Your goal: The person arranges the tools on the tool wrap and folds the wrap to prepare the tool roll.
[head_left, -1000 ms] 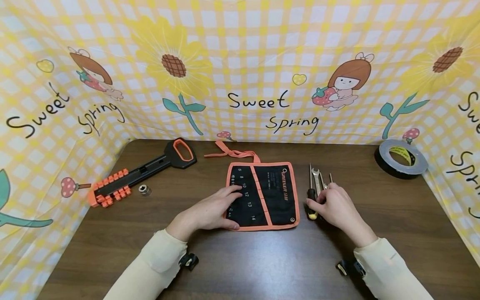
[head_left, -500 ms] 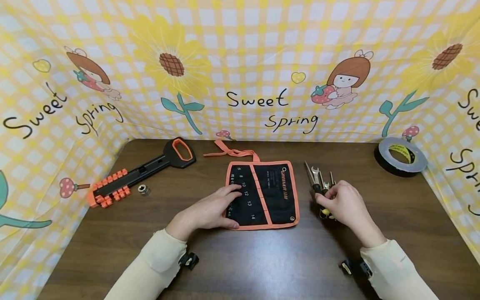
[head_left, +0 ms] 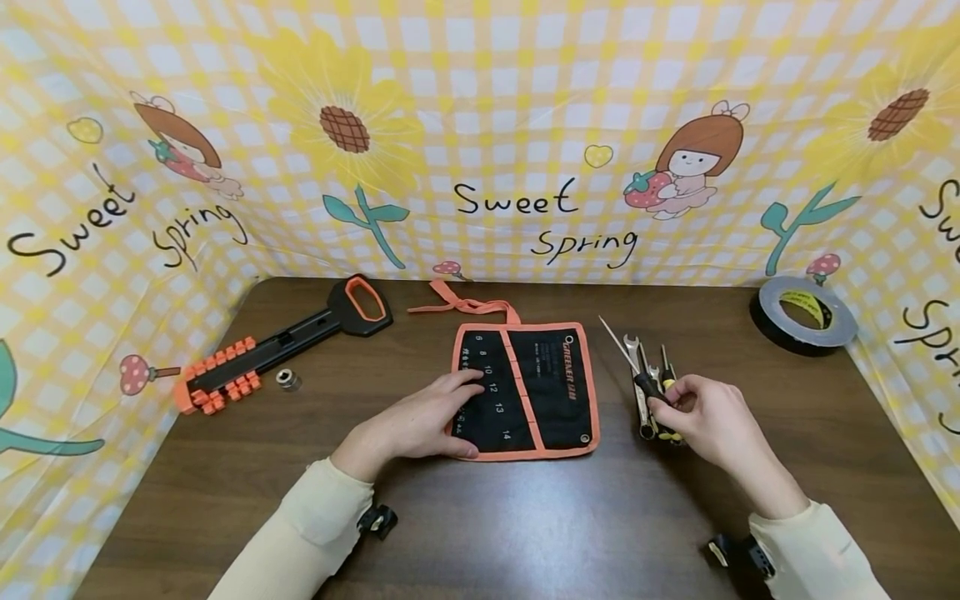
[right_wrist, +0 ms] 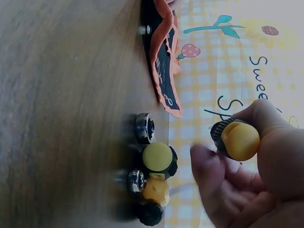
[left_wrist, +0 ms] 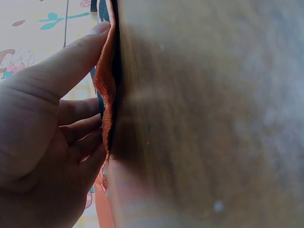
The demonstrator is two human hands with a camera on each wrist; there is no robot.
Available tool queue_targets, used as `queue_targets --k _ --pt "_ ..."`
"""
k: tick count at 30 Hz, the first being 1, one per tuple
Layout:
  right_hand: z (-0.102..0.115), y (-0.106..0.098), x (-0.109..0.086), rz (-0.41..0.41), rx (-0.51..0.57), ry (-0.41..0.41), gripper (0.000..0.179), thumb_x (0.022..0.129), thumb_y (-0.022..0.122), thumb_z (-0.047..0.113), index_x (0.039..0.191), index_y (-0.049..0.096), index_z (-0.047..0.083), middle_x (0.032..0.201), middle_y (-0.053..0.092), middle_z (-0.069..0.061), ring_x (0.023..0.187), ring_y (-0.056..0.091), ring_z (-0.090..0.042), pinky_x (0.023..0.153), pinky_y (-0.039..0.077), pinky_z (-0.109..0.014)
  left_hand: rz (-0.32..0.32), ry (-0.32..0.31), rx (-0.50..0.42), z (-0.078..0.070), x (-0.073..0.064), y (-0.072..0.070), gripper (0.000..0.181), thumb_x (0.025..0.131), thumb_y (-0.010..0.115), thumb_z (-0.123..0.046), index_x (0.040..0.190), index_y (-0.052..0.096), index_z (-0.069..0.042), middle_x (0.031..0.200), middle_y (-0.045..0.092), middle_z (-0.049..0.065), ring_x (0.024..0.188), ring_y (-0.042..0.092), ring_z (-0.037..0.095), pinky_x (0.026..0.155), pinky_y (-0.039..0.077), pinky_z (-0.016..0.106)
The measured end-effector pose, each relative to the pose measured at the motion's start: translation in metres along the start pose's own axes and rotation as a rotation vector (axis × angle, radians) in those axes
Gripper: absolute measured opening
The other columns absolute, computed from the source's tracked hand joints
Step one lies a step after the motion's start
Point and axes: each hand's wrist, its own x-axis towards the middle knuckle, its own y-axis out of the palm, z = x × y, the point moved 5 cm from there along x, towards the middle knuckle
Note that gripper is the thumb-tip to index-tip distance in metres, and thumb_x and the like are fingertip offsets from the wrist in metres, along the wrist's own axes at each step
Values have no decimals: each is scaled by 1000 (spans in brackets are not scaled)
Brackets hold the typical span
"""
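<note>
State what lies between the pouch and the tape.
Between pouch and tape, the head view shows wrenches, other tools and the right hand holding a screwdriver.

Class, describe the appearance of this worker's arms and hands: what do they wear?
The left hand and right hand are bare, without gloves. The left sleeve and right sleeve are long and cream-coloured. A small black device shows beside the left cuff; similar black parts show beside the right.

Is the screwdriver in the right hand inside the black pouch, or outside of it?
Outside: the right hand holds the screwdriver beside the pouch, its shaft visible to the tip.
</note>
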Motion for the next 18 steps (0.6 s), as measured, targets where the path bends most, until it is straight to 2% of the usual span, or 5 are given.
queue_targets --k 3,6,11,15,18 --pt "1 2 -2 24 78 -6 20 93 81 18 91 67 4 73 74 -1 56 65 -7 55 52 -24 5 -7 -2 0 -1 1 86 93 85 -46 161 48 -9 176 31 7 162 32 29 130 37 52" --pt "1 3 -3 34 144 -49 18 93 82 12 95 67 2 76 76 -5 55 66 -7 52 54 -24 9 -10 -8 1 -1 2 86 93 85 -46 162 48 -10 176 30 7 162 32 29 130 37 52" --pt "3 1 -5 24 179 -158 17 92 85 10 99 71 4 85 78 -5 66 65 2 55 51 -22 0 -8 -8 1 0 0 86 93 85 -46 161 48 -10 176 31 6 162 32 29 130 37 52" --pt "2 0 -7 27 184 -192 16 92 86 12 100 73 8 88 78 -3 67 63 3 55 49 -22 -1 -4 -8 2 0 0 86 93 85 -46 161 48 -9 176 31 7 162 32 29 130 37 52" --pt "1 -1 -8 -2 158 -221 17 91 88 12 100 74 12 89 77 -1 67 59 3 56 46 -21 -1 -2 -11 2 0 0 85 93 85 -46 161 48 -9 176 30 7 162 32 29 130 36 52"
